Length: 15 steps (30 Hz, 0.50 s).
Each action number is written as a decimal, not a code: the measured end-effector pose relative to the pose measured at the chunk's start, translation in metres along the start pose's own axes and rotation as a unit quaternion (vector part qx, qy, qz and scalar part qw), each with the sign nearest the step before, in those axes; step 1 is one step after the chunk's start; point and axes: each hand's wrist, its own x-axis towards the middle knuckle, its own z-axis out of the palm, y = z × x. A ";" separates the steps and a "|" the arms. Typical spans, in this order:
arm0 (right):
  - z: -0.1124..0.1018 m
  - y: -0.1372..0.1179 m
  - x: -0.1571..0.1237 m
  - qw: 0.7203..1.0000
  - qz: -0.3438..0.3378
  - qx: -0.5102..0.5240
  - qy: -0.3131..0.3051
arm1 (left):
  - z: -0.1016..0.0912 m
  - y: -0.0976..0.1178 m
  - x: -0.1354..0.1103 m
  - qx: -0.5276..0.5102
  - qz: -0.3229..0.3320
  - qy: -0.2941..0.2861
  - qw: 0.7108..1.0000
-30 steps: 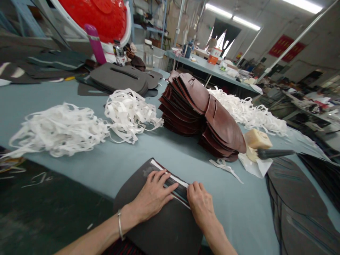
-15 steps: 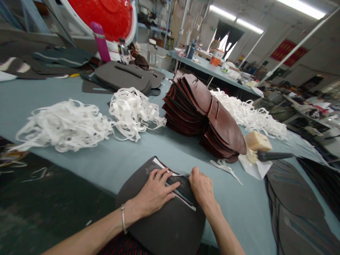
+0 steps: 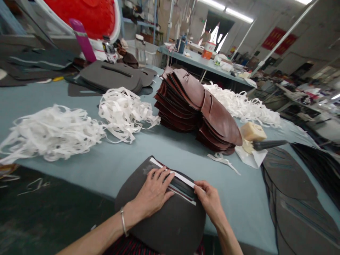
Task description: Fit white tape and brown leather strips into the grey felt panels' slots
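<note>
A dark grey rounded panel (image 3: 170, 223) with a long slot lies at the table's front edge and over my lap. White tape strips (image 3: 183, 178) run along both long sides of the slot. My left hand (image 3: 154, 189) lies on the panel with its fingers spread, the fingertips pressing the upper strip. At the right end of that strip, my right hand (image 3: 208, 196) pinches the tape between thumb and fingers, stretching it straight along the slot's upper side. Part of the upper strip is hidden under my left fingers.
Behind the panel stands a stack of folded brown leather pieces (image 3: 196, 102). Piles of white tape (image 3: 57, 132) lie at left and behind the stack. To the right are a yellowish block (image 3: 253, 131), a black-handled tool (image 3: 269, 144) and more grey panels (image 3: 302, 216).
My right hand has moved slightly down and right, drawing the tape from a loose, lifted position to straight along the slot. My left hand stays on the panel. The camera view has shifted somewhat.
</note>
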 end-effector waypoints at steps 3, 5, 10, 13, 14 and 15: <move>-0.002 0.014 -0.005 0.998 0.033 -0.041 0.043 | 0.000 0.001 0.001 0.012 0.006 -0.006 1.000; -0.005 0.017 -0.006 0.996 0.046 -0.056 0.051 | 0.000 0.003 0.003 0.023 0.008 -0.014 1.000; -0.007 0.021 -0.006 0.994 0.081 -0.039 0.069 | 0.003 0.009 0.008 0.052 0.009 -0.016 0.998; -0.006 0.024 -0.006 0.991 0.098 -0.027 0.084 | 0.009 0.011 0.010 0.069 0.010 -0.013 0.997; -0.006 0.025 -0.006 0.991 0.101 -0.025 0.088 | 0.010 0.012 0.011 0.076 0.012 -0.013 0.997; -0.006 0.025 -0.007 0.990 0.103 -0.024 0.091 | 0.012 0.012 0.011 0.083 0.014 -0.013 0.996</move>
